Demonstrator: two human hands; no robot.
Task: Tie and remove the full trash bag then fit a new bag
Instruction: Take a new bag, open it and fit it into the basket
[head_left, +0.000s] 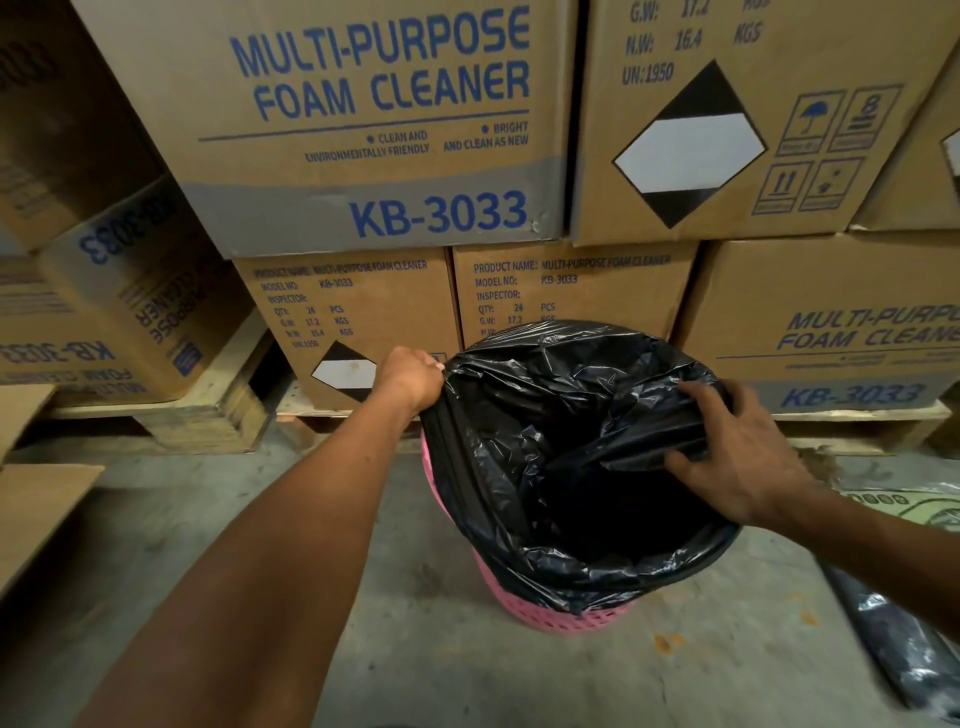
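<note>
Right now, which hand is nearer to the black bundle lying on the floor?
Right. The right hand holds the bag's right rim, on the bundle's side; the left hand grips the far left rim.

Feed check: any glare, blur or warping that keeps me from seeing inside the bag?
Head view: dim warm light; glare streaks on the bag folds, its inside pure black, contents unreadable. Wide-angle bends the boxes at the edges. Corners soft; both hands sharp, left, right.

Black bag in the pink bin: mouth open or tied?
Open. The black bag gapes over the pink bin; left hand and right hand grip its edges.
</note>
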